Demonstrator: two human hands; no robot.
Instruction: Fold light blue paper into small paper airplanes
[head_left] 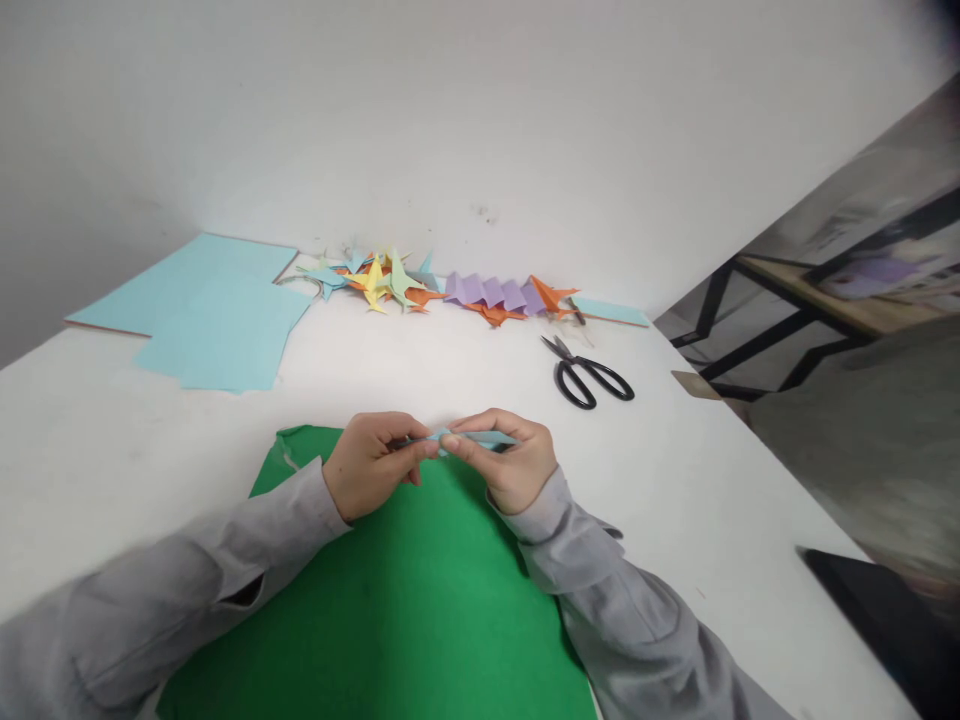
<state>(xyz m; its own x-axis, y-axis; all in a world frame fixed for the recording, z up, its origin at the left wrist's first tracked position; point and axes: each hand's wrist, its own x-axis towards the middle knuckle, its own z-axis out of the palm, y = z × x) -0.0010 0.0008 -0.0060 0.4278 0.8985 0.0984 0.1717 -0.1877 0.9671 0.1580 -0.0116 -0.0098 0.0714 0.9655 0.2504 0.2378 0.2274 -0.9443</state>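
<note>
"Pale blue paper, folded narrow. Position?"

"Above the green cloth, between the hands. Left hand pinches one end, thumb against fingers; right hand grips the other, thumb near the middle."

"Step?"

"Creasing or shaping a small fold, I judge. Fingertips hide the detail."

"Next move calls for?"

"Light, steady pinch, edges kept aligned, I'd say. Scissors lie well apart, blades parted."

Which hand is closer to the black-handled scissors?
Right. The right hand is in front of the scissors, a little to their left; the left hand is farther off to the left, beyond the right hand.
</note>
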